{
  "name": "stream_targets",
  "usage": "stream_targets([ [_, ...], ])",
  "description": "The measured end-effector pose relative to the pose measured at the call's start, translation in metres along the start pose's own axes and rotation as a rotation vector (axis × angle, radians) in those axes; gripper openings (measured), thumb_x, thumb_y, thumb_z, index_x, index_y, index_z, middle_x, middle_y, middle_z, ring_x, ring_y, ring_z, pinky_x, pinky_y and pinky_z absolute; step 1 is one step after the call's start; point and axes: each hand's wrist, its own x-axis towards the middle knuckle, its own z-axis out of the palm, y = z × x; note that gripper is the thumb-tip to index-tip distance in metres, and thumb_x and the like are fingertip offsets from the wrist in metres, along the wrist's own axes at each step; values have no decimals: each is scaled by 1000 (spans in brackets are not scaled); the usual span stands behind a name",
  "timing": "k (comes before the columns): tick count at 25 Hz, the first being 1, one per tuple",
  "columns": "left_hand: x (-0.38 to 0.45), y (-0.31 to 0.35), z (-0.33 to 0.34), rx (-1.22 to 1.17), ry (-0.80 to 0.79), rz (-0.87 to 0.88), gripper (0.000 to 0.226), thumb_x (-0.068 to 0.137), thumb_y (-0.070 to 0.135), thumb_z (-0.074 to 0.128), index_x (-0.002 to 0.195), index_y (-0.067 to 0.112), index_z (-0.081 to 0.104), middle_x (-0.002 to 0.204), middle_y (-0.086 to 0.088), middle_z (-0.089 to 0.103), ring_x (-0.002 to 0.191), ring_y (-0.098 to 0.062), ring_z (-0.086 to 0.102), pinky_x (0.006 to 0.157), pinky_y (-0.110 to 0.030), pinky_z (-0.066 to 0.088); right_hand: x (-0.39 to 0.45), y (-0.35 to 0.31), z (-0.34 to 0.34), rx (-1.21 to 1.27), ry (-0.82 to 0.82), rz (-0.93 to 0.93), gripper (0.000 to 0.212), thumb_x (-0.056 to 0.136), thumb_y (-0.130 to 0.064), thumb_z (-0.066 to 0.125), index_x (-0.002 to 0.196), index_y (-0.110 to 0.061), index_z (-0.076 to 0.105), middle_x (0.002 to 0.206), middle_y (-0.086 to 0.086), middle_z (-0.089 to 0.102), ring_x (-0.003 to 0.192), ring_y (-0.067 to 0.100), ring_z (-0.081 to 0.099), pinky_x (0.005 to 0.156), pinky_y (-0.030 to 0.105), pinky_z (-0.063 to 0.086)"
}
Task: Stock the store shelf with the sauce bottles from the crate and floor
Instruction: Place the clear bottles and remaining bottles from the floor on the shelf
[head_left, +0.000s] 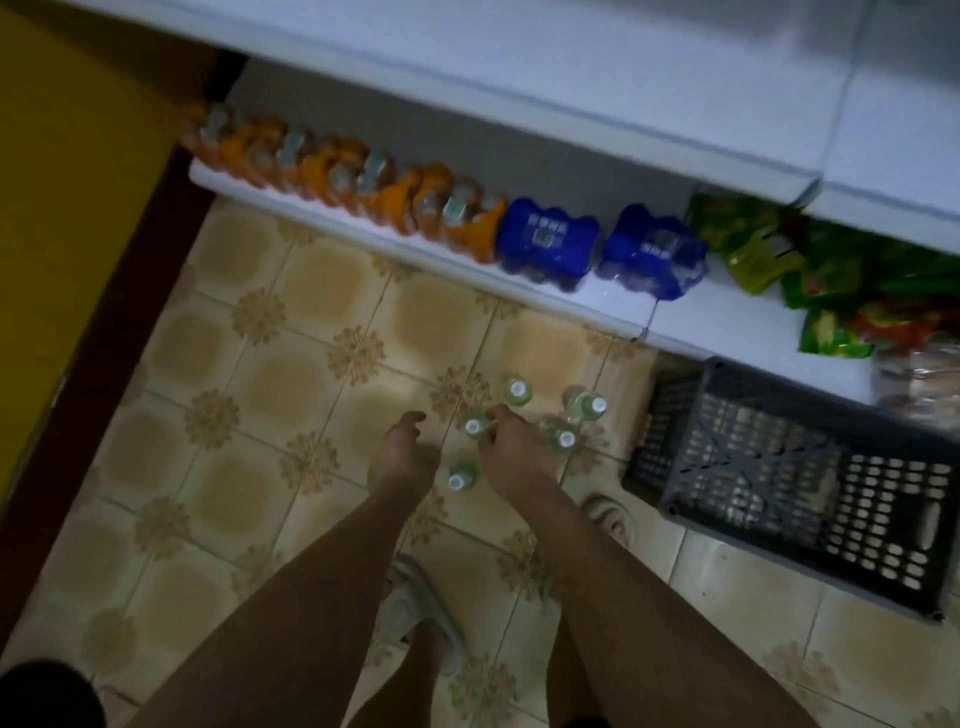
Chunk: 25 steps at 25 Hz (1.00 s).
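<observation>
Several small pale-green sauce bottles with white caps stand on the tiled floor: one at the back (518, 391), one at the right (587, 406), one near my wrist (562, 436), one closest to me (460, 479). My right hand (506, 449) is curled around the neck of a middle bottle (474, 427). My left hand (402, 452) hangs just left of the group, fingers loosely bent, holding nothing. The grey plastic crate (779, 478) sits on the floor to the right; its inside looks bare. The white bottom shelf (597, 306) runs behind the bottles.
On the shelf stand orange-wrapped bottle packs (353, 182), two blue packs (550, 244), and green snack bags (810, 270) at right. An upper white shelf (519, 78) overhangs. My sandalled feet (415, 608) stand behind the bottles. A yellow wall (67, 182) is at left.
</observation>
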Motion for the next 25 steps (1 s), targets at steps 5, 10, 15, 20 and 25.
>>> stream_targets([
  [5, 82, -140, 61, -86, -27, -90, 51, 84, 2, 62, 130, 21, 53, 124, -8, 63, 103, -28, 62, 85, -39, 55, 62, 14, 151, -105, -109, 28, 34, 96, -9, 44, 129, -7, 51, 124, 13, 61, 115, 30, 57, 91, 32, 44],
  [10, 168, -206, 118, -55, -19, 6, 62, 81, 9, 70, 137, 23, 48, 133, -7, 56, 113, -28, 59, 94, -38, 50, 141, 42, 257, -102, -208, 41, 47, 93, 0, 48, 139, -6, 40, 131, 17, 56, 120, 34, 55, 93, 36, 45],
  [15, 199, -218, 162, -202, -71, 186, 47, 78, 4, 73, 121, 19, 64, 120, -3, 66, 111, -21, 59, 98, -35, 46, 181, 87, 310, 3, -174, 26, 50, 92, 0, 47, 138, -18, 48, 124, 9, 63, 113, 27, 59, 98, 39, 48],
  [20, 206, -229, 168, -327, -7, 277, 31, 74, 6, 78, 102, 17, 73, 99, 3, 71, 97, -17, 65, 93, -35, 51, 177, 102, 321, 63, -165, 15, 50, 88, 8, 45, 135, -9, 49, 119, 9, 62, 107, 25, 59, 87, 30, 45],
  [25, 203, -220, 112, -155, -129, 318, 35, 71, 13, 84, 104, 18, 73, 104, 0, 72, 95, -13, 64, 93, -34, 53, 128, 90, 309, 188, -180, 71, 50, 91, 7, 42, 138, -10, 44, 107, 7, 58, 95, 17, 54, 80, 29, 48],
])
